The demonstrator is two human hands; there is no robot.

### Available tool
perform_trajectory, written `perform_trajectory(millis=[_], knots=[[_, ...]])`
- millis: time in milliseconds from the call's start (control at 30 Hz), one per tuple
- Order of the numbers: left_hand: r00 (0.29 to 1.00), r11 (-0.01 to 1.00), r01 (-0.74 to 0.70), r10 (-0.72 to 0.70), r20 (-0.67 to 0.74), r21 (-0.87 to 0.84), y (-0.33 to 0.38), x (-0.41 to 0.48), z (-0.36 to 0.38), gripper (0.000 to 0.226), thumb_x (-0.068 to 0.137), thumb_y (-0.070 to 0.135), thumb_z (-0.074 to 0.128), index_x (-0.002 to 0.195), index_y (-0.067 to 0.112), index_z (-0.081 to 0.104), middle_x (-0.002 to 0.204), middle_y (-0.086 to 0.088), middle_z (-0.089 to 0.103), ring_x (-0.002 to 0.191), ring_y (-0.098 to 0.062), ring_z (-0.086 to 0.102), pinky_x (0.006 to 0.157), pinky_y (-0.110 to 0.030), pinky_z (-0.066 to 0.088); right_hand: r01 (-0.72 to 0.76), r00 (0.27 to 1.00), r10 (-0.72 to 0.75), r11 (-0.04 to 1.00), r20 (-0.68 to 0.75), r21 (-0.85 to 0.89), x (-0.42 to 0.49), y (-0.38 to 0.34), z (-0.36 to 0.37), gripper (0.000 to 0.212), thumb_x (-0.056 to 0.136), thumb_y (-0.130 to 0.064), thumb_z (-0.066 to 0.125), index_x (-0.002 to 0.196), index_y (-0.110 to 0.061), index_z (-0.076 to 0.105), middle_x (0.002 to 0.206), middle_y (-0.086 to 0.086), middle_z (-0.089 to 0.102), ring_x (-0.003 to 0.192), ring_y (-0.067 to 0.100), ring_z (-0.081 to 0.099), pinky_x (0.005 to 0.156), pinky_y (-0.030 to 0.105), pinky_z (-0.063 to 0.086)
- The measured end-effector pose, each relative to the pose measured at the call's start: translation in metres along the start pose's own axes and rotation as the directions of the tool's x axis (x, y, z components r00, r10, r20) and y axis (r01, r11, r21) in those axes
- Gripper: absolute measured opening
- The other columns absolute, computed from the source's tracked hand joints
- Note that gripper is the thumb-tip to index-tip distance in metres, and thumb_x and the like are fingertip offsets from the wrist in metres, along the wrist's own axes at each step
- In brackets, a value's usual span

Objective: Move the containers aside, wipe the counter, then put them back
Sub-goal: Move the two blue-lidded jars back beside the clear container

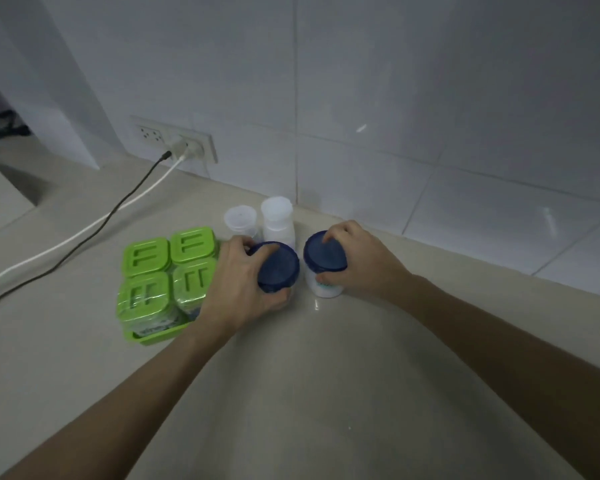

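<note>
Two white jars with dark blue lids stand side by side on the beige counter point(326, 358). My left hand point(236, 285) wraps around the left blue-lidded jar point(278, 266), fingers over its rim. My right hand point(357, 263) grips the right blue-lidded jar point(323, 254) from its right side. Behind them, near the wall, stand a short clear container point(240, 218) and a taller white one point(277, 216). To the left sits a green tray point(153, 337) holding several green-lidded containers point(146, 256), touching my left hand's back.
A tiled wall point(430, 98) closes off the counter right behind the containers. A wall socket point(177, 142) at the left has a black cord point(111, 213) and a white cord point(84, 233) trailing across the counter's left side. Bare counter stretches in front of me.
</note>
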State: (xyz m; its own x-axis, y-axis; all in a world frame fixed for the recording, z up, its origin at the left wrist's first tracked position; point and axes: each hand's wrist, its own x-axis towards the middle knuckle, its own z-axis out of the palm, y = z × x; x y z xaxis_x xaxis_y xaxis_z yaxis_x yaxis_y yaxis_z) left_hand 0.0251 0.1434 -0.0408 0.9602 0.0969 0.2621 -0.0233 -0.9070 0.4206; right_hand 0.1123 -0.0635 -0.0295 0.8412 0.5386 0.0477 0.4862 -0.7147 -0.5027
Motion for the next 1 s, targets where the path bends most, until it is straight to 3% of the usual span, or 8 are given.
perform_trajectory(millis=[133,267,433,533,733,867,1000], knots=[[0.995,0.994,-0.089,0.092,0.032,-0.069,0.035,0.001,0.012,0.072,0.053,0.057,0.068,0.118,0.026,0.059,0.111,-0.007,0.045,0.103,-0.024,0.044,0.082,-0.025,0.041,-0.131,0.99,0.132,0.991,-0.04,0.022,-0.028,0.043,-0.041,0.059,0.065,-0.046,0.077,0.116,-0.03,0.05,0.124,-0.009,0.043,0.102,0.011,0.044,0.084,0.026,0.039],[0.985,0.965,-0.136,0.157,0.077,-0.226,0.1,0.01,0.049,0.071,0.056,0.053,0.079,0.119,0.028,0.056,0.112,0.004,0.033,0.107,-0.01,0.032,0.08,-0.01,0.029,-0.29,0.956,0.287,0.955,-0.056,-0.057,-0.08,0.103,-0.088,0.062,0.064,-0.048,0.078,0.116,-0.028,0.051,0.126,-0.006,0.044,0.105,0.018,0.05,0.088,0.032,0.045],[0.967,0.918,-0.178,0.229,0.107,-0.354,0.198,0.022,0.107,0.067,0.057,0.05,0.082,0.115,0.028,0.055,0.106,0.006,0.03,0.102,-0.014,0.035,0.079,-0.021,0.037,-0.423,0.906,0.408,0.881,-0.11,-0.214,-0.152,0.173,-0.134,0.067,0.064,-0.051,0.077,0.118,-0.022,0.051,0.128,0.0,0.048,0.103,0.026,0.055,0.087,0.034,0.046],[0.958,0.901,-0.225,0.274,0.085,-0.372,0.251,0.029,0.139,0.065,0.058,0.054,0.078,0.113,0.028,0.055,0.102,0.005,0.03,0.098,-0.017,0.038,0.078,-0.024,0.039,-0.454,0.891,0.418,0.827,-0.177,-0.331,-0.179,0.203,-0.151,0.07,0.065,-0.055,0.074,0.121,-0.019,0.053,0.128,0.003,0.053,0.104,0.029,0.054,0.093,0.034,0.04],[0.96,0.92,-0.223,0.265,0.093,-0.321,0.332,0.047,0.187,0.068,0.062,0.052,0.078,0.117,0.02,0.054,0.107,-0.003,0.036,0.105,-0.022,0.038,0.077,-0.025,0.036,-0.51,0.858,0.42,0.763,-0.294,-0.397,-0.215,0.257,-0.17,0.065,0.072,-0.056,0.068,0.12,-0.014,0.054,0.127,0.005,0.058,0.11,0.027,0.053,0.105,0.04,0.031],[0.98,0.948,-0.148,0.179,0.087,-0.281,0.357,0.057,0.204,0.07,0.06,0.052,0.079,0.114,0.015,0.055,0.108,-0.012,0.044,0.102,-0.028,0.04,0.077,-0.026,0.032,-0.448,0.892,0.35,0.761,-0.286,-0.469,-0.221,0.273,-0.178,0.056,0.074,-0.054,0.066,0.113,-0.015,0.057,0.119,0.004,0.062,0.104,0.028,0.057,0.098,0.038,0.032],[0.967,0.938,-0.165,0.215,0.136,-0.304,0.371,0.056,0.209,0.075,0.056,0.047,0.08,0.115,0.009,0.055,0.108,-0.018,0.049,0.103,-0.033,0.046,0.079,-0.028,0.034,-0.394,0.918,0.3,0.755,-0.257,-0.524,-0.222,0.277,-0.182,0.056,0.074,-0.053,0.067,0.112,-0.012,0.056,0.114,0.006,0.063,0.098,0.03,0.059,0.091,0.039,0.031]])
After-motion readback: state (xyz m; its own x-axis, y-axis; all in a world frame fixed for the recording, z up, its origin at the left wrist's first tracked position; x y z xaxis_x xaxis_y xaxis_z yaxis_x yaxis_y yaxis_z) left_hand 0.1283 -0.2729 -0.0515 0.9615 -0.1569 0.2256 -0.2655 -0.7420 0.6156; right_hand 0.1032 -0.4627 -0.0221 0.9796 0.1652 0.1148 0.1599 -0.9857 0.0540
